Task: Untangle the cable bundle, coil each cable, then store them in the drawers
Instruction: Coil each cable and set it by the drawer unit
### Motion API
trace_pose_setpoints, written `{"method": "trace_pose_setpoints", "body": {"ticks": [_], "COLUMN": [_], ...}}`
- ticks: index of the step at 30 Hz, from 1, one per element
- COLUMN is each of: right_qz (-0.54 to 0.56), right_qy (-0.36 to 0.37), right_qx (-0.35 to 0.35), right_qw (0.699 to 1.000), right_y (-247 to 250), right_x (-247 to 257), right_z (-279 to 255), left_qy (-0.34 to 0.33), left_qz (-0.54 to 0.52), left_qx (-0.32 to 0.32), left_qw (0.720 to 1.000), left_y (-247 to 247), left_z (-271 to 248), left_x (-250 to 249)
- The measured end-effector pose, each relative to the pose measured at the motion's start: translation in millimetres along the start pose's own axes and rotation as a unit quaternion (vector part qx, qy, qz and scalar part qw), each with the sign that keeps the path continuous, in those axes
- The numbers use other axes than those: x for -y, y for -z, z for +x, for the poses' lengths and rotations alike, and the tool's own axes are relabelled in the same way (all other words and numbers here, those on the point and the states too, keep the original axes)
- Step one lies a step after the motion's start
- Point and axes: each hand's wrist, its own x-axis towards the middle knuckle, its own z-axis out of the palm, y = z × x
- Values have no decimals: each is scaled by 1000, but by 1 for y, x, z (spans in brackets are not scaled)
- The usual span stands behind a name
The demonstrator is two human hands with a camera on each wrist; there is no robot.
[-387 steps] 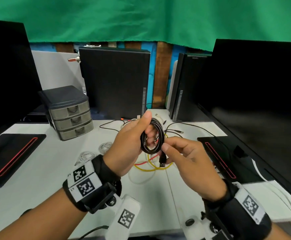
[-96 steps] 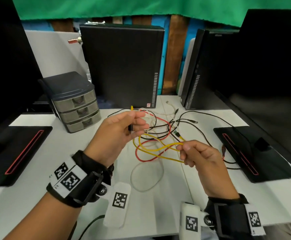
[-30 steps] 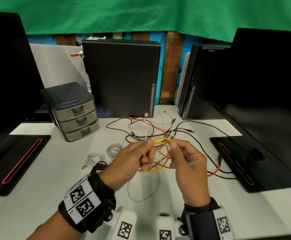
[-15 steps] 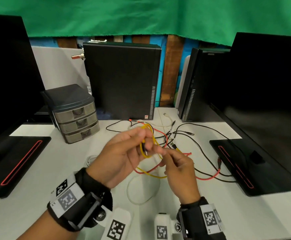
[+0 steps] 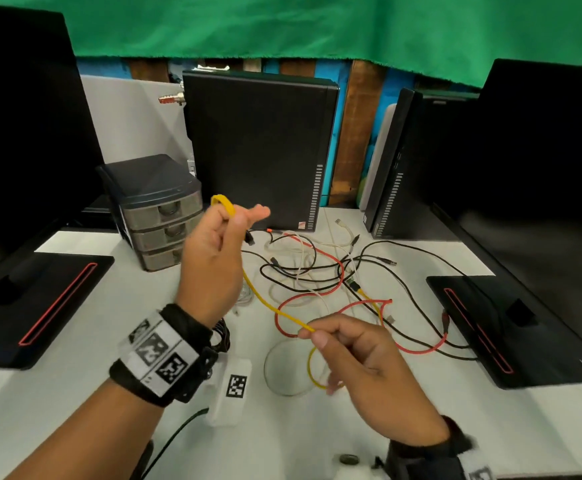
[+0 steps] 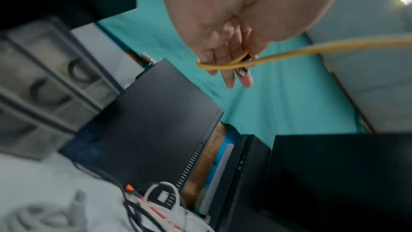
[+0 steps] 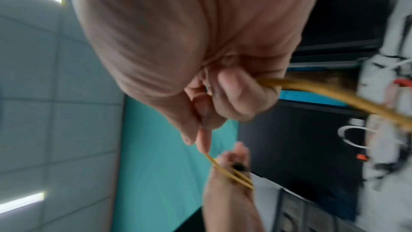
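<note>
A: We are holding the yellow cable (image 5: pixel 265 301) off the desk (image 5: pixel 85 341) with both hands. The left hand (image 5: pixel 213 261) is raised above the middle of the desk, its fingers curling round a small loop of the cable and its dark plug, as the left wrist view is showing.

B: And the right hand (image 5: pixel 362 372) is pinching the same cable lower down, nearer the front edge, between thumb and forefinger; the strand is running taut between the two hands, and a slack yellow loop is hanging under the right palm.

A: We are looking past the hands at the cable bundle (image 5: pixel 327 271), which is lying toward the back edge: black, red and white strands are crossing one another, and one red cable (image 5: pixel 417 348) is trailing toward the right edge.

B: The drawer unit (image 5: pixel 161 216) is standing at the back left, just behind the left hand; we are seeing all three drawers closed.

A: A monitor base (image 5: pixel 33 306) is sitting at the left edge and another monitor base (image 5: pixel 511 330) at the right edge, so the bare desk is lying between them, in front of the bundle.

B: A clear ring-shaped loop (image 5: pixel 284 368) is lying there, just left of the right hand. A computer case (image 5: pixel 258 150) is standing upright along the back edge.
</note>
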Motion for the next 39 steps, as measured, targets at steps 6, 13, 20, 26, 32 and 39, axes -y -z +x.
{"method": "trace_pose_setpoints", "body": {"ticks": [6,13,20,26,32,39], "right_qz": [-51,-119,-228,-244,-228,-233], "right_qy": [135,122,14,28,124,154], "right_qx": [-103,-262,-180,-367,-439,-456], "right_qw": [984,950,957,897,860,845], "right_y": [14,60,54,82,107,114], "right_x": [68,31,-30,-13,13,18], "right_z": [1,75,76,88,107,116], "left_qy": [-55,170,213,242,271,272], "left_qz": [192,-182,-342,-273,-152,-162], "left_qx": [188,337,231,284,374,399], "left_qw": [962,908,886,887,874,861], "left_y": [-7,-25,-10,-20,-28,-23], "left_z": [-22,-38,-20,-30,-39,-38], "left_x": [12,-29,-42,-30,-14,-6]}}
